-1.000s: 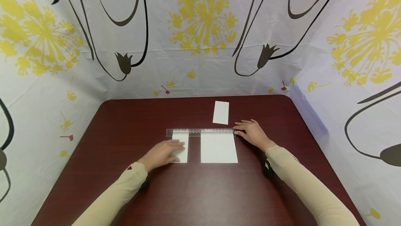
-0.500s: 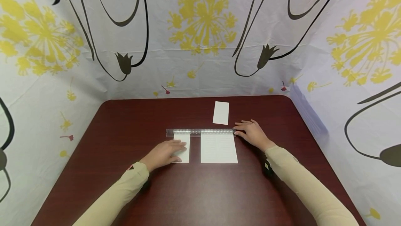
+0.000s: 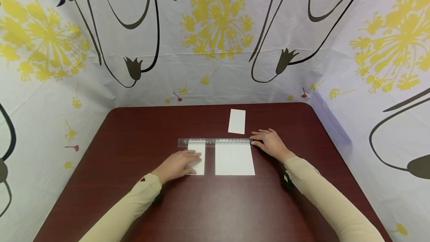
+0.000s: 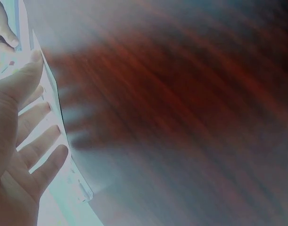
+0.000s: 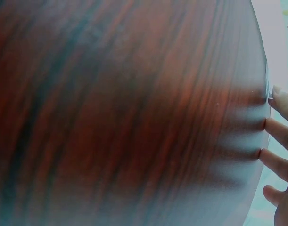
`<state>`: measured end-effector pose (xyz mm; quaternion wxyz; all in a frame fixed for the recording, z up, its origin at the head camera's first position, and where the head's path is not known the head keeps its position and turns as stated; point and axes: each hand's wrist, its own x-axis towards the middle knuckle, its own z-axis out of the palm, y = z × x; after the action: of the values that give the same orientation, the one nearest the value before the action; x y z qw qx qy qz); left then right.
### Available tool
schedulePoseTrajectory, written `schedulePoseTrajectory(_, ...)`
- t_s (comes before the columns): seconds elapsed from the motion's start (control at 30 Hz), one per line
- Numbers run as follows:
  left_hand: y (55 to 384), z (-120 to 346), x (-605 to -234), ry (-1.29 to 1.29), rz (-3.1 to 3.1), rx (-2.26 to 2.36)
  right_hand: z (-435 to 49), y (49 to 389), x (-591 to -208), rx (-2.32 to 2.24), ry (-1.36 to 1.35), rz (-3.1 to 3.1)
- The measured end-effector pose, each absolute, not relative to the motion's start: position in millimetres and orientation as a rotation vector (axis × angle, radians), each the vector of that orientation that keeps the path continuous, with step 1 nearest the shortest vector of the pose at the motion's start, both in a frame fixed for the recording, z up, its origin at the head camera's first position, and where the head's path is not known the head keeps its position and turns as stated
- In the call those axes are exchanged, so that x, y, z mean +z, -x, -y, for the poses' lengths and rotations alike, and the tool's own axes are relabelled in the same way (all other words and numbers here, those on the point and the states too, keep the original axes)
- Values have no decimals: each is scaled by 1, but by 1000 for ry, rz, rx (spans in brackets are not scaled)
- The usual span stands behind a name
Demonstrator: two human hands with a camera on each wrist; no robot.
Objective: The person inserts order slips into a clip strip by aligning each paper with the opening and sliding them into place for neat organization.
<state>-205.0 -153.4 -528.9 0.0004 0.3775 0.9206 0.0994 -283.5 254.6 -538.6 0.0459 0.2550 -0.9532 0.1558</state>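
Note:
In the head view a clear ruler lies crosswise on the table. Below its left part is a narrow white paper, and my left hand rests on it with straight, spread fingers. The hand covers part of that paper. A wider, faintly lined white paper lies to the right, a strip of table between the two. Both papers' top edges meet the ruler. My right hand touches the ruler's right end with thumb and forefinger. In the right wrist view its extended fingertips rest on the table.
A small white card lies beyond the ruler. The dark reddish table has a rounded far edge, and a patterned white cloth hangs close around its back and sides.
My left hand has slid the narrow paper a little to the right along the ruler, narrowing the gap to the wider paper. The right hand, ruler and other papers have stayed put.

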Motion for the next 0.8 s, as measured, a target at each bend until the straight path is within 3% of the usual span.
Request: schedulePoseTrajectory(0.8,206,143,-527,-1217,-2881,316,-255,283,-539,471,-783,2905)
